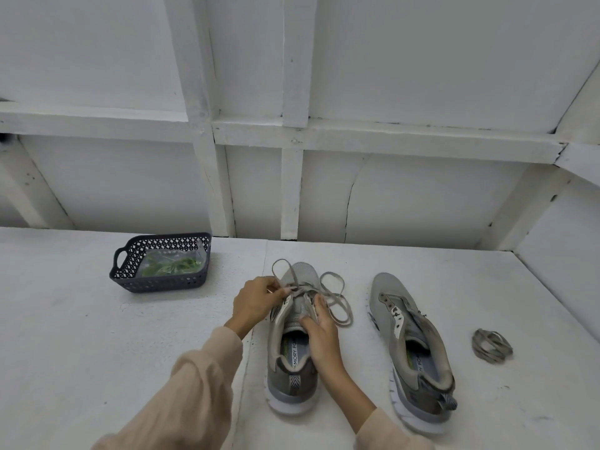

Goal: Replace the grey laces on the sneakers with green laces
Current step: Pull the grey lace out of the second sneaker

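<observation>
Two grey sneakers stand on the white table, toes pointing away. The left sneaker (pixel 293 368) still carries a grey lace (pixel 337 303), loose and looping out past its toe and right side. My left hand (pixel 256 300) pinches that lace at the eyelets near the toe. My right hand (pixel 319 332) grips the tongue and right eyelet edge of the same shoe. The right sneaker (pixel 412 349) has bare eyelets. A coiled grey lace (pixel 492 345) lies to its right. Green laces (pixel 172 266) sit in a clear bag inside the dark basket (pixel 159 282).
The basket stands at the back left of the table, apart from the shoes. A white panelled wall (pixel 292 177) rises behind the table and wraps round on the right. Beige sleeves cover both forearms.
</observation>
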`<action>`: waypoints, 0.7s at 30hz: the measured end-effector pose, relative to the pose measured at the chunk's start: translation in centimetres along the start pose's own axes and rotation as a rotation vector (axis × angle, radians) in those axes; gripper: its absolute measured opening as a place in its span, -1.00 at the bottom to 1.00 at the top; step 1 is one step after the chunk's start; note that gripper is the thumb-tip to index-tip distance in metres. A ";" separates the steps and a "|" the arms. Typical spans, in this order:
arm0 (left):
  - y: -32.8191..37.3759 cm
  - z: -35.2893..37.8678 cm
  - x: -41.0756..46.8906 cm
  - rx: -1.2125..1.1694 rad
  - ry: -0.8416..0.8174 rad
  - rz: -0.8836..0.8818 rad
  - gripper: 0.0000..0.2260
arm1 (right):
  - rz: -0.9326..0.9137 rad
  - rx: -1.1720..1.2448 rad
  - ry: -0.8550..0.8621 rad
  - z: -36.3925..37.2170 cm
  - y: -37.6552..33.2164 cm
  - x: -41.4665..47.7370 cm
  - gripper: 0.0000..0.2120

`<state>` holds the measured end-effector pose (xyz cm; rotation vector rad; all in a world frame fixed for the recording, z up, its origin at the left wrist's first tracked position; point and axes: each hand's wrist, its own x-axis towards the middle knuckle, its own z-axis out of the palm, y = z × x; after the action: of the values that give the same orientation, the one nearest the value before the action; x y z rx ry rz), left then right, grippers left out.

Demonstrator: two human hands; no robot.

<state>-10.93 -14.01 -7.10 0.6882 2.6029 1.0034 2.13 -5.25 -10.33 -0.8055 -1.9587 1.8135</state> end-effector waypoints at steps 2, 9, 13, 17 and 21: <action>0.3 -0.2 0.0 -0.047 0.195 -0.027 -0.81 | 0.012 0.001 -0.002 0.0 0.0 0.0 -0.42; 0.0 -0.1 -0.2 -0.066 -0.038 -0.077 -0.67 | 0.029 -0.005 -0.011 -0.1 0.1 0.0 -0.41; 0.6 -0.2 -0.4 -0.184 0.293 -0.102 -0.78 | 0.033 0.005 -0.018 -0.1 0.1 0.0 -0.42; 1.2 0.0 -0.8 -0.232 0.177 -0.162 -0.68 | 0.034 0.011 -0.003 0.0 0.2 0.0 -0.41; 0.6 0.8 -0.4 -0.152 0.086 -0.120 -0.76 | 0.039 0.006 -0.009 0.0 0.0 0.0 -0.40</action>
<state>-10.01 -13.38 -7.24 0.4564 2.5710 1.2019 2.19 -5.27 -10.34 -0.8408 -1.9552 1.8468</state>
